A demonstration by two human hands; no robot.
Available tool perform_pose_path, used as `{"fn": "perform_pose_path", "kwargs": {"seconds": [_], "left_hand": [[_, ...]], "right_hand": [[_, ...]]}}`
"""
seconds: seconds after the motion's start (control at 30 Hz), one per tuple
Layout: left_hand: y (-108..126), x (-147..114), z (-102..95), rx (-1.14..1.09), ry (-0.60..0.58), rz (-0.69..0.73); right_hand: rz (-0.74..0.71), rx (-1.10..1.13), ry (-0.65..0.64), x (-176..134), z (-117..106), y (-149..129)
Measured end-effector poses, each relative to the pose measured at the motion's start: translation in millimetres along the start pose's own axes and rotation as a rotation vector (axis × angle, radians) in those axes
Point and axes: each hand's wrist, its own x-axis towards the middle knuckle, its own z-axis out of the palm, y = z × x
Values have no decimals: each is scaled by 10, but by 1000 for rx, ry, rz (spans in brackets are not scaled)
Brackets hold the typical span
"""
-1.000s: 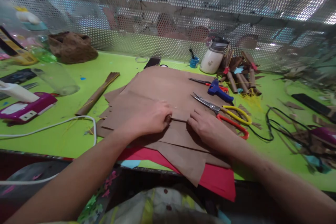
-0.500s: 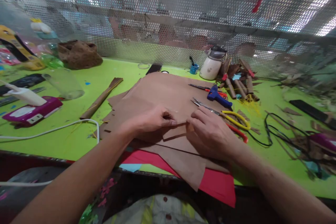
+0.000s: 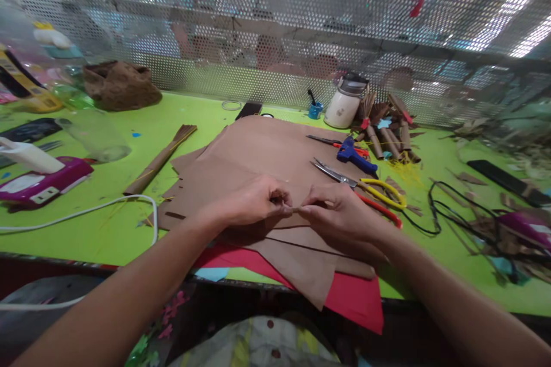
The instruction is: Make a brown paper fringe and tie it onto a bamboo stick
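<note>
My left hand (image 3: 253, 202) and my right hand (image 3: 340, 215) meet over a stack of brown paper sheets (image 3: 258, 155) on the green table (image 3: 86, 223). Both pinch the same small brown paper strip (image 3: 295, 209) between their fingertips, lifted a little off the stack. Most of the strip is hidden by my fingers. A red sheet (image 3: 357, 298) lies under the brown stack and hangs over the table's front edge.
Yellow and red scissors (image 3: 370, 189) and a blue glue gun (image 3: 355, 155) lie right of my hands. Rolled brown tubes (image 3: 387, 132), a white jar (image 3: 342, 106), black cable (image 3: 447, 206), a brown roll (image 3: 159, 157), a white cord (image 3: 86, 206) and a perforated metal screen (image 3: 275, 23) surround the work.
My hands were flat on the brown sheets a second ago. They have since lifted a small brown piece, and both now pinch it together above the stack.
</note>
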Motion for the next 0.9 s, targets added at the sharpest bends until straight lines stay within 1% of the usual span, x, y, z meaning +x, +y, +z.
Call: {"fn": "perform_pose_path", "kwargs": {"seconds": [0.13, 0.27, 0.33, 0.53, 0.63, 0.7, 0.83, 0.9], "left_hand": [[-19, -7, 29, 47, -3, 7], [-3, -18, 5, 66, -75, -8], [11, -24, -2, 86, -90, -23], [64, -33, 7, 170, -61, -36], [78, -26, 16, 185, -48, -13], [84, -17, 28, 182, -30, 17], [91, -5, 54, 177, 2, 30], [86, -9, 59, 166, 3, 31]], "right_hand": [[40, 78, -60, -4, -47, 26], [111, 179, -96, 3, -87, 89], [128, 200, -126, 5, -100, 114], [160, 238, -205, 14, -145, 138], [128, 247, -234, 28, -142, 121], [97, 245, -218, 35, -115, 93], [74, 214, -129, 34, -61, 34], [43, 177, -125, 29, -63, 27]]}}
